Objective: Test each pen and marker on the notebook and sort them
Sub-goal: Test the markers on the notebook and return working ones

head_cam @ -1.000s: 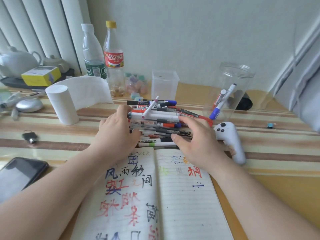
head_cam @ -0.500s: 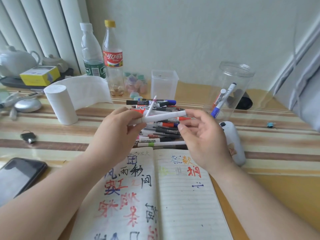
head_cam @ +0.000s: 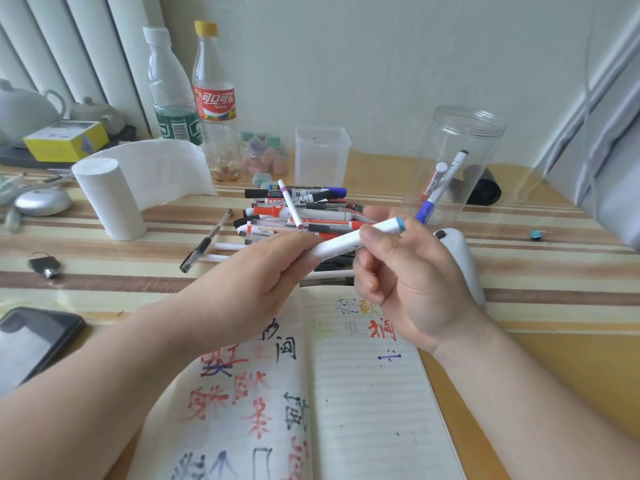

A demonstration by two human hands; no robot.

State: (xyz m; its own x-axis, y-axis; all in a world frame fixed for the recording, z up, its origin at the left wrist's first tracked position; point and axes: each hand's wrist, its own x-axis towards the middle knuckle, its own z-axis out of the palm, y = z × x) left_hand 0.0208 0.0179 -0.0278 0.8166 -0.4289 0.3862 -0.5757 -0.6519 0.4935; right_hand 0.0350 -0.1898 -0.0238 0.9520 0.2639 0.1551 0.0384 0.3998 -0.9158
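Both hands are up over the open notebook [head_cam: 367, 393] and they share one white marker [head_cam: 341, 243]. The left hand [head_cam: 263, 275] curls round the near end, fingers wrapped over the barrel. The right hand [head_cam: 412, 285] grips the far half with its thumb pressed along the top, just short of the blue band at the tip. The marker hangs clear of the desk [head_cam: 554, 292], slanting upward toward the right hand's side.

Just beyond the knuckles of both hands sits the pile of pens [head_cam: 298, 216] – red, black and blue caps stacked crosswise, with one thin pink-tipped pen leaning on top. Further out past the right hand stands the clear jar [head_cam: 485, 140], holding a blue-capped marker and a red one, both tilted against its wall. A white controller [head_cam: 464, 261] lies tucked behind the right hand, partly hidden. Out past the left hand a black pen [head_cam: 206, 244] lies alone on the desk. Under the wrists, the notebook's left page carries bold red, black and blue characters – the right page only a few small marks near the top.
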